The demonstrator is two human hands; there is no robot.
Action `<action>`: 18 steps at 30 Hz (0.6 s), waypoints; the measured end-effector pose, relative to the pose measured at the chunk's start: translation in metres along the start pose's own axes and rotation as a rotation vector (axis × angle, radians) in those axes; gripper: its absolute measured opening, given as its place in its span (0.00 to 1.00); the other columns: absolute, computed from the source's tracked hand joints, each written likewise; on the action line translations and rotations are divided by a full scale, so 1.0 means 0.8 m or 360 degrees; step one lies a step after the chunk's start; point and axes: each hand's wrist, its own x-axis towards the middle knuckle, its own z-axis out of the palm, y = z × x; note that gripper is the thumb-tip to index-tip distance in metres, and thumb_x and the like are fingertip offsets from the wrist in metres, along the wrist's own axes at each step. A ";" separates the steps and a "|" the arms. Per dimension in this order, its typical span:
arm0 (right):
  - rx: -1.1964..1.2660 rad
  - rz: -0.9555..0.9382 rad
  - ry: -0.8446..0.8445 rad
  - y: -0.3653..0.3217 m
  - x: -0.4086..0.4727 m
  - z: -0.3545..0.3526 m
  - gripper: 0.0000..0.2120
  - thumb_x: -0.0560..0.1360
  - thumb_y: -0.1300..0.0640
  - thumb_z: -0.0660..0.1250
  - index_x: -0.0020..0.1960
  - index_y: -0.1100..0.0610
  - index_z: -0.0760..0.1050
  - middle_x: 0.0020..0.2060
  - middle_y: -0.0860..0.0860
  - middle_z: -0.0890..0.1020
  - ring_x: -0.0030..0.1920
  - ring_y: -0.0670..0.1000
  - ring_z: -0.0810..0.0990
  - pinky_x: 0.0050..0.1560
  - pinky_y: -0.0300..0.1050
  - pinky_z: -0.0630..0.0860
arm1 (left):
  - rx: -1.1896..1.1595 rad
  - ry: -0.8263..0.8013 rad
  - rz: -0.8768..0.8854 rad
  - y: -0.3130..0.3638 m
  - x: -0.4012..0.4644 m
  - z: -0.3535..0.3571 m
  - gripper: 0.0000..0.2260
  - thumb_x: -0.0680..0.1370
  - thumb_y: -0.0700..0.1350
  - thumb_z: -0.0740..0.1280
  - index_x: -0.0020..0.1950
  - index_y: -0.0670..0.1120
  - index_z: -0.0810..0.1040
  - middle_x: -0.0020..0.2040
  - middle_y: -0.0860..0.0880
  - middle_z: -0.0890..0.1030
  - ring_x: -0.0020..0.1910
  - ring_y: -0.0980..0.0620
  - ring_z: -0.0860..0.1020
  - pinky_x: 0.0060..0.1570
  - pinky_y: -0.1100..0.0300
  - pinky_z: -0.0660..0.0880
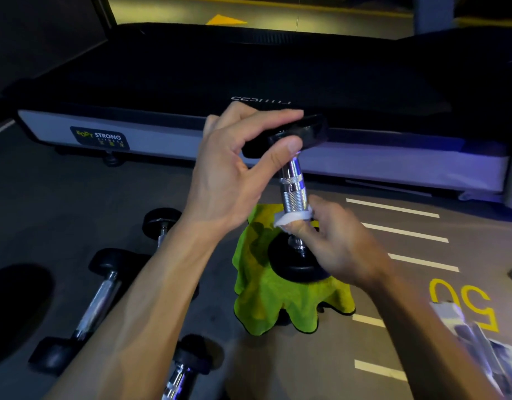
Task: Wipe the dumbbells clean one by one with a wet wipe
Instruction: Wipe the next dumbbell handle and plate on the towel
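Note:
A dumbbell [294, 186] with a chrome knurled handle and black heads stands nearly upright, its lower head on a green cloth [273, 301]. My left hand [234, 166] grips the upper black head between thumb and fingers. My right hand [335, 241] pinches a white wet wipe [292, 217] wrapped around the lower part of the handle. Other dumbbells lie on the floor at the left: one [96, 301] beside my left forearm, another [162, 226] behind it, and a third [182, 373] at the bottom edge.
A treadmill [168, 140] with a dark belt runs across the back. The grey floor has white dashed lines [404, 232] and a yellow number at the right. A wipe packet [485, 342] lies at the lower right. A dark shape sits at the far left.

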 end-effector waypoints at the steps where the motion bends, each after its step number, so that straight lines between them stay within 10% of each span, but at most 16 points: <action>1: -0.0207 0.0064 0.0088 -0.008 -0.003 0.006 0.22 0.75 0.34 0.63 0.55 0.51 0.77 0.46 0.50 0.85 0.49 0.56 0.83 0.52 0.58 0.79 | 0.0000 -0.0001 0.0004 0.001 0.000 0.000 0.12 0.81 0.54 0.72 0.64 0.60 0.81 0.50 0.64 0.76 0.54 0.67 0.73 0.61 0.51 0.69; 4: -0.0438 0.0093 0.0283 -0.018 -0.009 0.021 0.12 0.81 0.44 0.65 0.56 0.52 0.73 0.46 0.55 0.85 0.51 0.63 0.81 0.51 0.58 0.77 | 0.0004 -0.0007 0.0008 0.003 -0.002 0.001 0.12 0.80 0.55 0.72 0.64 0.61 0.80 0.50 0.62 0.76 0.54 0.65 0.73 0.61 0.54 0.69; 12: 0.0901 -0.0056 -0.0213 0.009 -0.004 -0.015 0.21 0.87 0.49 0.56 0.45 0.47 0.85 0.41 0.47 0.86 0.44 0.45 0.82 0.51 0.43 0.77 | -0.0004 -0.0029 0.0014 0.004 -0.002 0.001 0.12 0.81 0.56 0.71 0.64 0.62 0.80 0.51 0.63 0.76 0.56 0.64 0.73 0.63 0.54 0.69; 18: 0.0897 -0.0017 -0.0063 0.001 -0.003 -0.010 0.15 0.86 0.47 0.61 0.56 0.55 0.83 0.43 0.51 0.87 0.45 0.50 0.84 0.55 0.64 0.82 | -0.0014 -0.0040 0.0021 0.006 -0.001 0.000 0.12 0.81 0.55 0.71 0.64 0.62 0.79 0.50 0.63 0.75 0.55 0.69 0.72 0.62 0.53 0.68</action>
